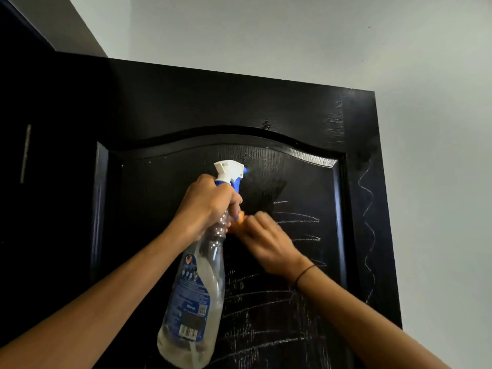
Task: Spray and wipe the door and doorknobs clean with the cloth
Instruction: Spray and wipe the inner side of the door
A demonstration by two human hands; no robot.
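- Held against black door point(186, 107): spray bottle point(193, 288), pale liquid pooled low, long axis near upright, nozzle aimed right at panel.
- Left hand point(210, 206) gripping bottle neck.
- Right hand point(266, 243), blurred, pinching orange cloth point(238, 219) just right of bottle.

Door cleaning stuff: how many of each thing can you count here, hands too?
Hands: 2, the left hand gripping the bottle, the right hand on the cloth
Spray bottles: 1, the spray bottle
Cloths: 1, the orange cloth, mostly hidden
Doors: 1, the black door, chalk-scribbled
Total: 5
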